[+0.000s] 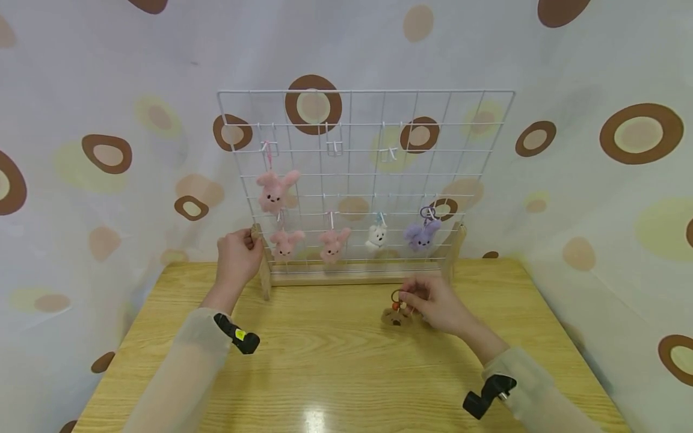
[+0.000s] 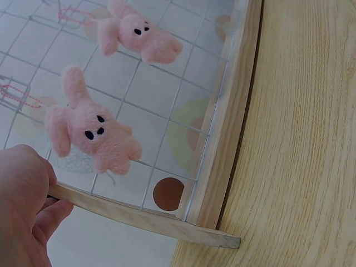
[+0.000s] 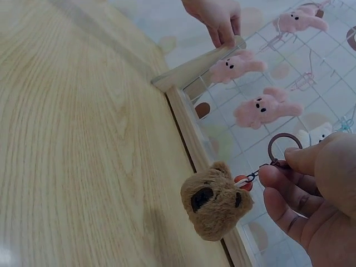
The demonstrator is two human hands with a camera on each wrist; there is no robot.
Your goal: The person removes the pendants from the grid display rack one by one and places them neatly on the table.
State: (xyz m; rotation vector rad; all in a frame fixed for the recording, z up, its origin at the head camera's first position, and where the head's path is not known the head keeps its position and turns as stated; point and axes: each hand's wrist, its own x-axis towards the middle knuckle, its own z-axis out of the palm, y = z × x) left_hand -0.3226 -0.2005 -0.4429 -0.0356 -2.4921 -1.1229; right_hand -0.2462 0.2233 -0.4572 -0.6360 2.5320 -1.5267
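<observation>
My left hand (image 1: 238, 255) grips the top of the wooden left post (image 2: 144, 217) of a wire grid rack (image 1: 352, 174). In the right wrist view, my right hand (image 3: 311, 194) pinches the metal ring of a brown bear-head keychain (image 3: 214, 203), which dangles over the table with a red bead on its chain. Pink bunny plushes hang on the rack: one higher up (image 1: 275, 191), two lower (image 1: 286, 245) (image 1: 333, 245). To their right are a white plush (image 1: 376, 237) and a purple bunny plush (image 1: 422, 236).
Bare white hooks (image 1: 334, 148) sit on the upper part of the grid. The rack's wooden base bar (image 1: 357, 276) runs along the back of the wooden table (image 1: 325, 361). Behind stands a curtain (image 1: 574, 210) patterned with brown and yellow spots.
</observation>
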